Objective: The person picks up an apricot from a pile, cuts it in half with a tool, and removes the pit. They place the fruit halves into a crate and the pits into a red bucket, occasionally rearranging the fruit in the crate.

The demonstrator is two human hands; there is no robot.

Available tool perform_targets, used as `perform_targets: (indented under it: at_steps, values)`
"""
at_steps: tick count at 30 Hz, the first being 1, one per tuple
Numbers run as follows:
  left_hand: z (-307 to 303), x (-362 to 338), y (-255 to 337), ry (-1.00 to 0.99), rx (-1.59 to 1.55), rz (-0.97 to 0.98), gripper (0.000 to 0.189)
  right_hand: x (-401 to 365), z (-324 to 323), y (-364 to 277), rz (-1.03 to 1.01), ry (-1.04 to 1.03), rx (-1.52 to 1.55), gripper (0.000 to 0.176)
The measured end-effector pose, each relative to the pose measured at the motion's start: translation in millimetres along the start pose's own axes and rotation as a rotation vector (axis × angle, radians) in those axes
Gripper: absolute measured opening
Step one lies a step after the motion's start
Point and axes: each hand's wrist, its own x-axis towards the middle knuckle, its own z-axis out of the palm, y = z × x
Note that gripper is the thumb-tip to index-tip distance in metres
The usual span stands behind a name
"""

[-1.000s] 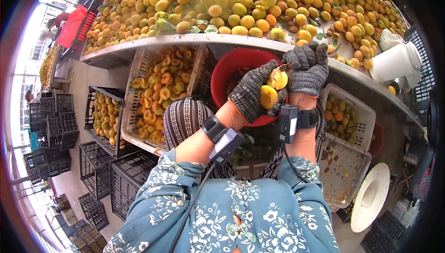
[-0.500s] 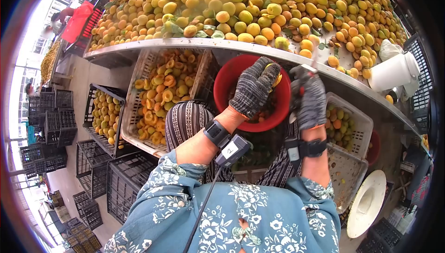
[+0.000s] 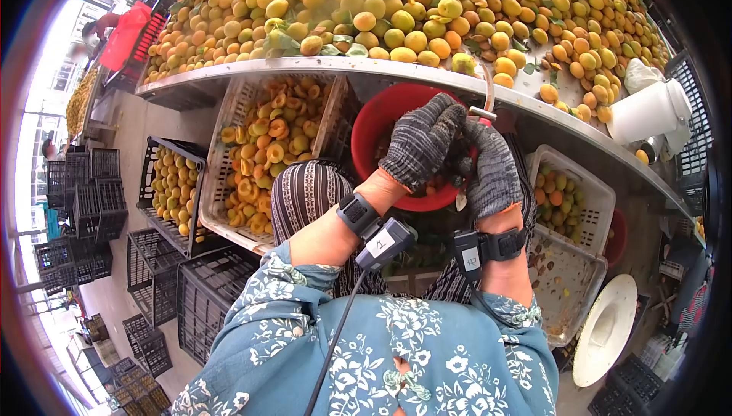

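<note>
My left hand (image 3: 423,145), in a dark grey knit glove, is over the red basin (image 3: 366,130) with its fingers curled closed. The apricot in it is hidden behind the fingers. Against its fingertips, my right hand (image 3: 494,176), in a matching glove, is closed around a tool with a curved metal strip (image 3: 489,88) and a red part. The strip sticks up past the knuckles, towards the table edge. Below the right hand's fingers shows a small pale tip. Dark brownish bits lie inside the basin, partly covered by both hands.
Ahead, a metal-edged table (image 3: 305,67) bears a heap of apricots (image 3: 381,4). Halved apricots fill a white crate (image 3: 221,210) on the left; beside it stands a black crate (image 3: 171,145) of fruit. On the right are another white crate (image 3: 608,210), a white bucket (image 3: 644,120) and a pale hat (image 3: 606,332).
My right hand has moved left and down against my left hand, and its tool has turned upright. The yellow fruit that showed at the left fingertips is now covered.
</note>
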Motion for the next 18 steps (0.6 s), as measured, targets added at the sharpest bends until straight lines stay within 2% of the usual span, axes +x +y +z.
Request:
perform_targets:
  at_steps: [1,2,4,5,7,9,11,14,15,16,17,18]
  values:
    - [3.0,2.2,-0.2,0.056,-0.143,-0.041,0.018,16.4,-16.2,28.4,-0.483,0.036,-0.472,0.021]
    - [4.7,3.3,-0.1,0.112,-0.286,-0.082,0.019,13.3,-13.6,23.1,-0.483,0.036,-0.471,0.021]
    - [4.6,2.6,0.6,0.094,-0.306,-0.103,0.018,0.2,-3.0,0.2,-0.155,-0.015,-0.209,0.022]
    - [4.8,2.4,1.3,0.077,-0.327,-0.123,0.018,-5.3,2.6,-9.2,-0.155,-0.014,-0.211,0.022]
    - [9.0,2.5,5.0,0.079,-0.403,-0.163,0.018,-12.9,12.2,-21.4,0.077,0.040,0.061,0.022]
    - [9.8,2.4,10.4,0.077,-0.481,-0.203,0.018,-11.0,12.8,-22.2,0.030,0.052,0.046,0.024]
    - [8.2,3.3,16.0,-0.014,-0.631,-0.364,0.016,-10.8,9.9,-23.5,-0.018,0.066,0.030,0.026]
    - [7.6,6.1,18.8,-0.044,-0.770,-0.437,0.013,-8.2,4.8,-21.1,-0.064,0.019,0.040,0.023]
    - [8.5,5.8,18.8,-0.045,-0.770,-0.437,0.013,-4.6,3.7,-16.6,-0.206,0.071,-0.114,0.026]
    - [10.5,4.7,18.2,-0.098,-0.746,-0.522,0.013,-3.2,3.2,-14.1,-0.346,0.123,-0.270,0.029]
    - [12.3,3.8,16.7,-0.149,-0.720,-0.605,0.013,-6.3,7.6,-20.0,-0.377,0.148,-0.320,0.029]
    - [17.6,1.9,6.4,-0.149,-0.720,-0.606,0.013,-7.7,7.5,-23.3,-0.376,0.148,-0.320,0.029]
